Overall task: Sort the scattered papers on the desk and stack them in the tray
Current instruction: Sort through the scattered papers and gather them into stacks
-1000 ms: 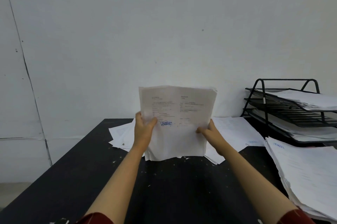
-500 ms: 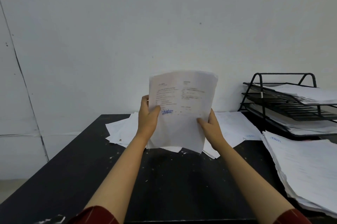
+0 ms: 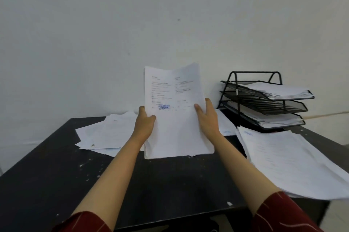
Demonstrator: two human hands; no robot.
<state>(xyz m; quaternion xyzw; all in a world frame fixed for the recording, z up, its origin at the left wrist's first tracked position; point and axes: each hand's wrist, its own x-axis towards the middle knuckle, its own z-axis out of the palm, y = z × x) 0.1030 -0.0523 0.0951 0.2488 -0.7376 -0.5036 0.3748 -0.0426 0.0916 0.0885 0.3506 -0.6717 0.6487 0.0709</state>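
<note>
Our left hand [image 3: 144, 125] pinches the left edge of the sheaf of papers [image 3: 175, 118], thumb curled over the front; our right hand [image 3: 206, 118] clasps the right edge the same way, thumb on the printed face. So both hands are closed on one bundle, held upright with its long axis vertical and its bottom edge just above or touching the black desk [image 3: 151, 184]; we cannot tell which. The wire tray [image 3: 264, 97] stands to our right, near the right hand, so we judge the sheaf must swing rightward and tip flat. Loose papers [image 3: 105, 133] lie behind on the left, a big pile [image 3: 292, 161] below the tray.
</note>
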